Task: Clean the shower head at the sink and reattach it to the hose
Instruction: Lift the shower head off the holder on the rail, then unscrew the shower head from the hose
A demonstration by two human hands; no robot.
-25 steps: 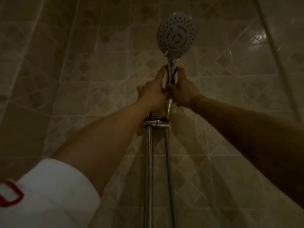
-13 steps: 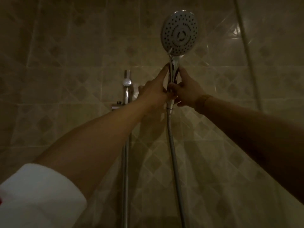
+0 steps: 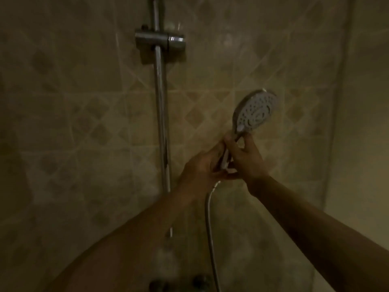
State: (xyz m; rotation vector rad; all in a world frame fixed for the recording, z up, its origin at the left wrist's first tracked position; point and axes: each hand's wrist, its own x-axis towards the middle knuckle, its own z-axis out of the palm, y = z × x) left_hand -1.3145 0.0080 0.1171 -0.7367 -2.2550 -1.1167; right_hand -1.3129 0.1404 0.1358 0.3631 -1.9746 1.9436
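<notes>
Chrome shows dully in the dim head view: the shower head (image 3: 255, 111) is off the holder (image 3: 160, 40), well below and to the right of it, tilted with its white spray face toward the camera. Its handle runs down between both hands. The right hand (image 3: 245, 159) has its fingers (image 3: 229, 143) curled round the upper handle, just under the face. The left hand (image 3: 200, 167) wraps the lower end of the handle, where the hose (image 3: 210, 228) meets it and hangs down. The rail (image 3: 162, 114) stands upright on the tiled wall (image 3: 73, 102), left of the hands. No brand, label or writing can be read.
</notes>
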